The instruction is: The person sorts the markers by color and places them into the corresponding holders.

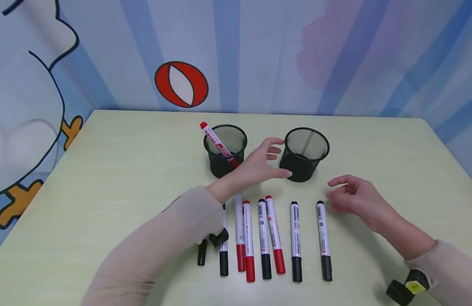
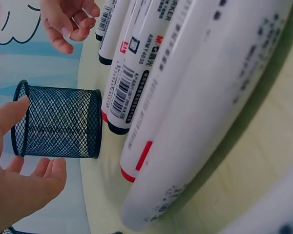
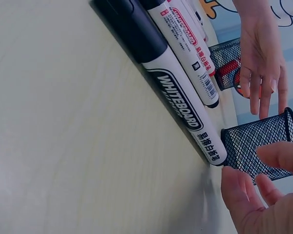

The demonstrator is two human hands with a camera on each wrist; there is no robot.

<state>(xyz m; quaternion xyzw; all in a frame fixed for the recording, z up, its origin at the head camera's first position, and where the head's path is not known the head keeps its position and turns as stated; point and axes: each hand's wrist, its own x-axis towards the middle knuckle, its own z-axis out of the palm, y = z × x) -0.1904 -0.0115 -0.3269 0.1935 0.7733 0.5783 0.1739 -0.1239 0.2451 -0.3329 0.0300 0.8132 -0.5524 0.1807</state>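
Note:
My left hand (image 1: 256,165) reaches across to the right black mesh pen cup (image 1: 302,168), its thumb and fingers spread at the cup's left side. Whether the fingertips touch the mesh I cannot tell. My right hand (image 1: 358,202) hovers to the right of that cup, fingers loosely bent with nothing between them. In the right wrist view the right hand (image 3: 268,200) appears in front of the cup (image 3: 259,146). The left mesh pen cup (image 1: 224,163) holds a red whiteboard marker (image 1: 216,140), leaning left; my left forearm partly covers this cup.
Several markers lie in a row in front of the cups, among them a red-capped marker (image 1: 249,242) and a black-capped marker (image 1: 323,242) at the right end. My left sleeve (image 1: 163,242) hides part of the row's left end. A printed wall (image 1: 258,55) stands behind the table (image 1: 105,170).

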